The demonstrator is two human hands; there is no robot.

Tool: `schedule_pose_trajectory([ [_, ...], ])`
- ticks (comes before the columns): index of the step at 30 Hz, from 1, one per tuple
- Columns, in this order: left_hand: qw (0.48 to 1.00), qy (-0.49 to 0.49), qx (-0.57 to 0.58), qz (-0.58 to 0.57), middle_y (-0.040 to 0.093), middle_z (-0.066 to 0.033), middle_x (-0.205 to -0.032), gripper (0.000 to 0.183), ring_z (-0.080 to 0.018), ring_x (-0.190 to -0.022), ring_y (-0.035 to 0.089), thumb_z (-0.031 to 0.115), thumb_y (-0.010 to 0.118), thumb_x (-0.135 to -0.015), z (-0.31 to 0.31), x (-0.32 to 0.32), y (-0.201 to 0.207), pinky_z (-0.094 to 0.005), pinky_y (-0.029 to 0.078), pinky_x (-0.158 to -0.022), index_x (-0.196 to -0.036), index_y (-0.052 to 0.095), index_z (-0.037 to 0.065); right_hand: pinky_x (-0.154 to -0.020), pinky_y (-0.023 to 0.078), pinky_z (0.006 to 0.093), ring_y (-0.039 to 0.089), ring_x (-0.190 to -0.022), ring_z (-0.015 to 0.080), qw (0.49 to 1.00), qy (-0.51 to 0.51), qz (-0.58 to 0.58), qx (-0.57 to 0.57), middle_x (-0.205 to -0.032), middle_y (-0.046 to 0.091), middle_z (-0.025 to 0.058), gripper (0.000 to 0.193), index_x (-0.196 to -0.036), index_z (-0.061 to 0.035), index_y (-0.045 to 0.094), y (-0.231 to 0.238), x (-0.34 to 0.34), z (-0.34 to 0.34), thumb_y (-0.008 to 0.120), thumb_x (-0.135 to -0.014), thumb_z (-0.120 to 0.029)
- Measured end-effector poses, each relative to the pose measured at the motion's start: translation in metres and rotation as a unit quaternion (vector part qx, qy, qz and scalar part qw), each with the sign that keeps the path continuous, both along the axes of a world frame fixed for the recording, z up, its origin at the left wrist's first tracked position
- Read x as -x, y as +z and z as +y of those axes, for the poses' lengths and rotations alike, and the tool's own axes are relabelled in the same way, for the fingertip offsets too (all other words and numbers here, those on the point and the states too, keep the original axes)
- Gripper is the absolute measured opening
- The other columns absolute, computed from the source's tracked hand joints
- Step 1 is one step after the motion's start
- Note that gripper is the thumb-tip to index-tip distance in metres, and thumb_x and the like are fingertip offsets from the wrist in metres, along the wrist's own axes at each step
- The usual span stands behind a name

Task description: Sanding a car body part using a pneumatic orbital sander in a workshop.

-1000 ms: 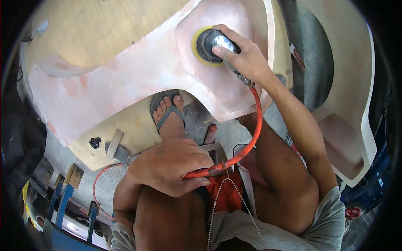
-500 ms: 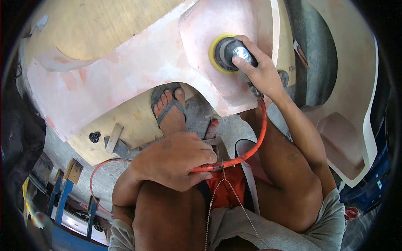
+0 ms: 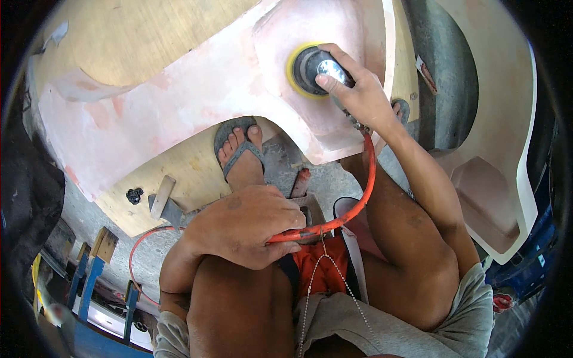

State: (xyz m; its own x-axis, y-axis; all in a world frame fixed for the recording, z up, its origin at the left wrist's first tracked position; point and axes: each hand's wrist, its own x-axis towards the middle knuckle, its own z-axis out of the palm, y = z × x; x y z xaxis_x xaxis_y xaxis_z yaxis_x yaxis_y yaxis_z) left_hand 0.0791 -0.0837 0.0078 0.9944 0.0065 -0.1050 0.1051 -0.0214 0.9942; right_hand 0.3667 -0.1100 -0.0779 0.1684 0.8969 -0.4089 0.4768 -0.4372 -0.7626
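My right hand (image 3: 358, 89) is wrapped round a black and silver air sander (image 3: 310, 67) with a round yellow-edged pad. The pad rests on the pale pink, curved moulded panel (image 3: 197, 89), in its recessed end at the upper right. From the sander's rear an orange-red air hose (image 3: 371, 173) bends down toward my lap. My left hand (image 3: 250, 224) is closed round that hose above my left thigh. More of the hose comes out at the left of my forearm and drops to the floor.
Plywood (image 3: 149, 36) lies along the panel's upper edge. A wooden block (image 3: 162, 197) and a small black knob (image 3: 135, 196) lie on a lower board. At right stands another moulded panel (image 3: 501, 77). Blue metal stands (image 3: 91, 280) are at lower left. My sandalled foot (image 3: 242, 149) is beneath the panel.
My right hand has slid the sander a little left and upward across the panel. The hose has shifted slightly left with it; my left hand keeps its grip, barely moved.
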Motion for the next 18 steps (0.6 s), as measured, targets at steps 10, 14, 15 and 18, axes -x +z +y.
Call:
schedule_pose_trajectory([
  [10, 1.0, 0.025, -0.008, -0.01, 0.067, -0.0088, -0.085, 0.029, -0.0339, -0.081, 0.065, 0.018, 0.083, -0.082, 0.005, 0.0, 0.001, -0.0429, 0.052, -0.084, -0.103, 0.068, 0.006, -0.097, 0.053, 0.0356, 0.072, -0.105, 0.0245, 0.999, -0.026, 0.001, -0.041, -0.11, 0.075, 0.0152, 0.056, -0.143, -0.0184, 0.058, 0.003, 0.0, 0.014, 0.074, -0.095, -0.042],
  [14, 1.0, 0.009, -0.011, -0.011, 0.066, -0.0099, -0.086, 0.029, -0.0343, -0.083, 0.065, 0.017, 0.083, -0.081, 0.003, 0.001, 0.0, -0.043, 0.051, -0.084, -0.103, 0.068, 0.006, -0.101, 0.05, 0.0343, 0.067, -0.111, 0.0197, 0.999, 0.027, 0.003, 0.022, -0.116, 0.072, 0.0128, 0.054, -0.145, -0.0208, 0.058, 0.006, 0.004, 0.015, 0.075, -0.096, -0.034],
  [15, 1.0, 0.01, -0.01, -0.009, 0.066, -0.0099, -0.086, 0.029, -0.0343, -0.083, 0.065, 0.017, 0.083, -0.081, 0.003, 0.002, 0.0, -0.043, 0.051, -0.084, -0.103, 0.068, 0.006, -0.101, 0.05, 0.0347, 0.067, -0.11, 0.02, 1.0, 0.019, -0.003, -0.001, -0.117, 0.072, 0.0131, 0.054, -0.145, -0.0207, 0.058, 0.005, 0.003, 0.019, 0.075, -0.096, -0.035],
  [18, 0.999, 0.046, -0.009, -0.003, 0.066, -0.0103, -0.087, 0.028, -0.035, -0.084, 0.064, 0.017, 0.082, -0.082, 0.002, 0.003, 0.001, -0.043, 0.051, -0.084, -0.103, 0.067, 0.006, -0.101, 0.05, 0.0344, 0.067, -0.109, 0.0194, 1.0, -0.005, -0.015, -0.005, -0.118, 0.072, 0.0126, 0.054, -0.145, -0.0199, 0.057, 0.0, -0.004, 0.032, 0.074, -0.096, -0.036],
])
